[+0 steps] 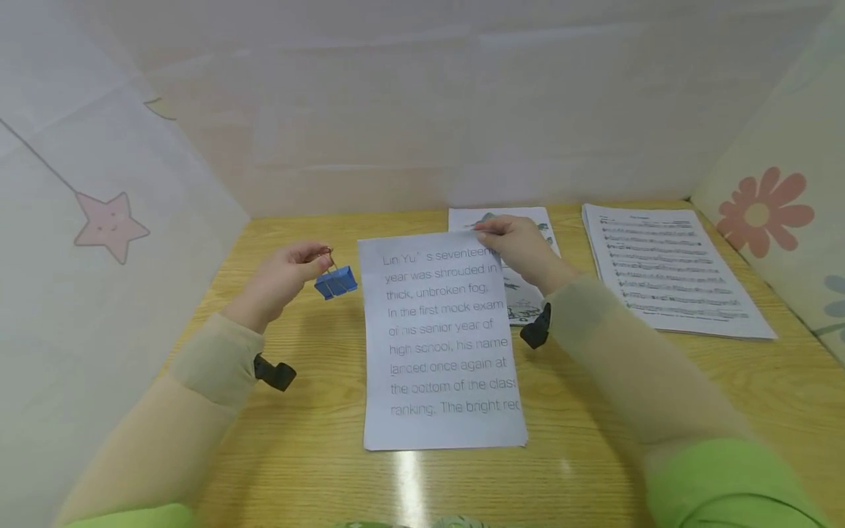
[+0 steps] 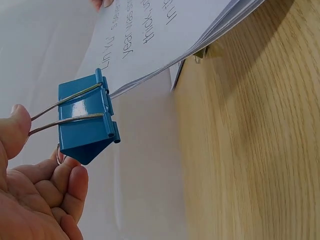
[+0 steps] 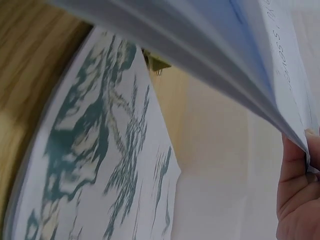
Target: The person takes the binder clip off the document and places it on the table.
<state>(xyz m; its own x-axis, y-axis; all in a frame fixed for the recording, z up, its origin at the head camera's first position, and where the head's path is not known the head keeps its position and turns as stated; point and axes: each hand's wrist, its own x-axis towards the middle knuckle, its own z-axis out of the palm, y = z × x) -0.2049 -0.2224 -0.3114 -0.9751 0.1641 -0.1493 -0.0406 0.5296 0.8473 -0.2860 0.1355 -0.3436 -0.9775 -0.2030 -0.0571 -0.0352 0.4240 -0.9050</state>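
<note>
Between the thumb and fingers of my left hand (image 1: 280, 282) are the wire handles of a blue binder clip (image 1: 337, 282). In the left wrist view the clip's closed spine (image 2: 82, 122) faces the hand and its lips point toward the paper stack's corner. My right hand (image 1: 524, 249) pinches the top right corner of a stack of sheets printed with large English text (image 1: 442, 345). The stack is held up off the table, text toward me, and its several layers show at the edge in both wrist views. The clip hangs just left of its top left corner.
Behind the text sheets lies a stack with green landscape drawings (image 3: 115, 135), partly covered. Sheet music (image 1: 673, 264) lies at the back right of the wooden table (image 1: 290, 455). A small olive-green clip (image 3: 159, 62) shows past the drawings. Pale walls rise at the back and sides.
</note>
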